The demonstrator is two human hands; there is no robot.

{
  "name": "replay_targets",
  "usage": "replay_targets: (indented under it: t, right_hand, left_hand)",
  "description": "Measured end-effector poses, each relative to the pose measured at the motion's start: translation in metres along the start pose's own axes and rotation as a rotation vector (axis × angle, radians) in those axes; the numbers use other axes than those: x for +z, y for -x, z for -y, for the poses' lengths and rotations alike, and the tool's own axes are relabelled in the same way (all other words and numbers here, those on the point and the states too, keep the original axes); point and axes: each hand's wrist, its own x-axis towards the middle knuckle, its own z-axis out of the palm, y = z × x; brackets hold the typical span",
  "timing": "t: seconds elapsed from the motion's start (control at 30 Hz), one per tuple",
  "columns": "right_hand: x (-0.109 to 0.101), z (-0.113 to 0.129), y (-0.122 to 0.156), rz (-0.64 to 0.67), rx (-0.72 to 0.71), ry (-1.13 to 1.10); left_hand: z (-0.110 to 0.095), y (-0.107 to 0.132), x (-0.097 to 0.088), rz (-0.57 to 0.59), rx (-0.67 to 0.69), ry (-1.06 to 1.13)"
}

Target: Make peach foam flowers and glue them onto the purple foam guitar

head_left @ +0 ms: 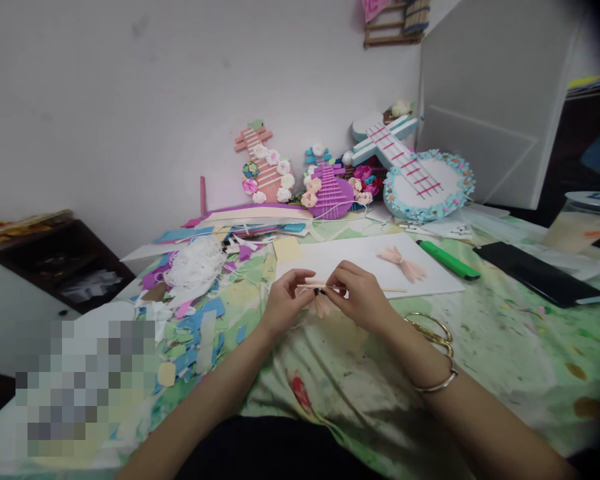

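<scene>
Both of my hands meet over the middle of the paint-stained table. My left hand [286, 300] and my right hand [359, 293] pinch a thin wooden stick [320, 287] held level between them. A small folded peach paper piece [321, 305] hangs under the stick between my fingers. A finished peach paper bow [404, 263] lies on a white sheet [360, 257] just beyond my right hand. Gold-handled scissors [433, 328] lie by my right wrist, which wears a bangle.
A green marker [447, 260] and a black phone [535, 280] lie to the right. Foam scraps and white string [195, 267] cover the left. Decorated guitar-shaped crafts [330, 190] lean on the back wall, beside a white box [490, 100]. A plastic cup [580, 223] stands far right.
</scene>
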Motion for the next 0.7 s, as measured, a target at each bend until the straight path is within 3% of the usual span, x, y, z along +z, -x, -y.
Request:
replay_targets:
  t: [0.7]
  right_hand:
    - [-0.0006, 0.0013, -0.0002, -0.007, -0.001, -0.005]
  left_hand:
    - [-0.0009, 0.0002, 0.0008, 0.007, -0.018, 0.013]
